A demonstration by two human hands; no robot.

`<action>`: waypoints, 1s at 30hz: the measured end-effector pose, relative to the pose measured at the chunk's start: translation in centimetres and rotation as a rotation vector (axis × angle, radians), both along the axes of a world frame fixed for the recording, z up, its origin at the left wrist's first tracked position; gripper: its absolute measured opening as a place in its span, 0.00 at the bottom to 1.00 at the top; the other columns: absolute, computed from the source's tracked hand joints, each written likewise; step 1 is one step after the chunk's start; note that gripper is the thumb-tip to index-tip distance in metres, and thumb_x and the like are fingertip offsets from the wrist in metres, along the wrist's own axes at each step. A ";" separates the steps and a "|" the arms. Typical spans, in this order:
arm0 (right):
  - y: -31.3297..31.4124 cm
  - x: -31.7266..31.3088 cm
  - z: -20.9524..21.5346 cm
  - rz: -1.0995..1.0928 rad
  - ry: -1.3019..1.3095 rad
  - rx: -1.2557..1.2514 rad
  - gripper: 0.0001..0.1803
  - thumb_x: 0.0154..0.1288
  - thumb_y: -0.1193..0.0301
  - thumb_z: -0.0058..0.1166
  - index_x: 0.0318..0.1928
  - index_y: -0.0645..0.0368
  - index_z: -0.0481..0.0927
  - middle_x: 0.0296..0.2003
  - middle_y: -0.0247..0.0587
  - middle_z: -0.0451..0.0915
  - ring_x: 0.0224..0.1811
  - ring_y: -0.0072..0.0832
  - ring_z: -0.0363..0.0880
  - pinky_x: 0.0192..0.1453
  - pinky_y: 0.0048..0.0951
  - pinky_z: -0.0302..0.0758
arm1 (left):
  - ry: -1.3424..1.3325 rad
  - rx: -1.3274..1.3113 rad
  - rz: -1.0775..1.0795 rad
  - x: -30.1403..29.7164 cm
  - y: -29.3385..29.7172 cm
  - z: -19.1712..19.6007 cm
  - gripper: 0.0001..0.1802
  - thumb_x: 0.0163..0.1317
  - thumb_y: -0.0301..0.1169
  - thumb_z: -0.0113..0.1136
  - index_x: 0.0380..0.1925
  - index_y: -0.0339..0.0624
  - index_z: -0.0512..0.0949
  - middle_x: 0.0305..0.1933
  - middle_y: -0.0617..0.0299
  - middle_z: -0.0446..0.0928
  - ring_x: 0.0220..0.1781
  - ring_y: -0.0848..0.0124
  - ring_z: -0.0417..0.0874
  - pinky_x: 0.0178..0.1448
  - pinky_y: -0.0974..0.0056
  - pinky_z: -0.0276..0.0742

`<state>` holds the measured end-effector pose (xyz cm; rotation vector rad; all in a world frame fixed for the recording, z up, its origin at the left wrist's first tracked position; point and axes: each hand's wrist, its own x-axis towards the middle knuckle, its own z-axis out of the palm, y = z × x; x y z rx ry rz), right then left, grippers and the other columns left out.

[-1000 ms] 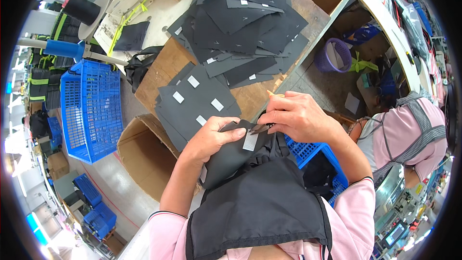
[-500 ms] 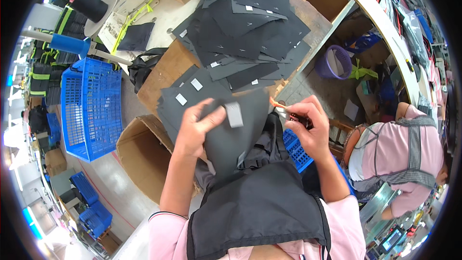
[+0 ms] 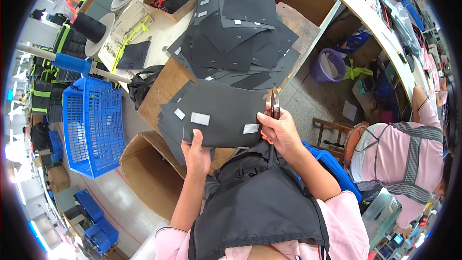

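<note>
My left hand grips the near edge of a black fabric panel with small white labels, held flat above a short stack of similar panels on a wooden board. My right hand holds a pair of small thread snips, blades pointing away, at the panel's right edge, and its fingers also touch that edge. A black vest-like garment lies across my lap below both hands.
A large heap of black cut panels covers the table ahead. A blue plastic crate and an open cardboard box stand at my left. Another person in pink sits at right, near a purple bin.
My left hand has laid the labelled panel out flat and wide over the stack. My right hand with the snips has moved in from the right to the panel's edge.
</note>
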<state>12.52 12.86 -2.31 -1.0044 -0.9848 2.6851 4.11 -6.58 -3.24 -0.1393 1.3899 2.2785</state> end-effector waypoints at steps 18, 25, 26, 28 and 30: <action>0.1 -1.8 3.0 0.260 0.136 0.993 0.10 0.57 0.78 0.57 0.40 0.63 0.76 0.30 0.37 0.78 0.30 0.21 0.76 0.36 0.23 0.74 | -0.187 -0.213 -0.722 -1.3 3.7 4.0 0.23 0.52 0.30 0.67 0.47 0.33 0.71 0.41 0.60 0.77 0.40 0.74 0.78 0.46 0.69 0.76; -0.2 2.4 4.0 0.134 0.085 1.632 0.19 0.48 0.75 0.63 0.43 0.56 0.75 0.34 0.39 0.73 0.26 0.34 0.75 0.29 0.29 0.72 | -0.163 -0.142 -0.520 -1.1 3.2 3.7 0.20 0.55 0.29 0.65 0.45 0.35 0.71 0.40 0.60 0.76 0.41 0.74 0.78 0.46 0.68 0.76; -0.3 2.8 3.7 0.183 0.109 1.692 0.19 0.47 0.75 0.64 0.43 0.57 0.75 0.34 0.39 0.73 0.26 0.34 0.75 0.29 0.30 0.71 | -0.165 -0.144 -0.518 -1.0 3.3 3.9 0.20 0.55 0.29 0.65 0.45 0.35 0.71 0.40 0.60 0.76 0.41 0.74 0.78 0.46 0.68 0.76; -0.5 3.0 3.5 0.235 0.131 1.769 0.19 0.44 0.74 0.64 0.41 0.57 0.76 0.33 0.38 0.73 0.26 0.35 0.74 0.28 0.31 0.70 | -0.107 -0.167 -0.493 -0.6 3.4 4.0 0.20 0.55 0.28 0.64 0.46 0.36 0.71 0.41 0.61 0.76 0.41 0.74 0.77 0.48 0.68 0.75; -0.6 2.5 3.0 0.199 0.156 1.779 0.19 0.44 0.74 0.64 0.41 0.57 0.76 0.32 0.38 0.73 0.26 0.35 0.74 0.27 0.30 0.70 | -0.064 -0.169 -0.498 -0.5 3.4 4.0 0.20 0.55 0.28 0.64 0.47 0.35 0.71 0.42 0.61 0.76 0.42 0.74 0.77 0.48 0.68 0.75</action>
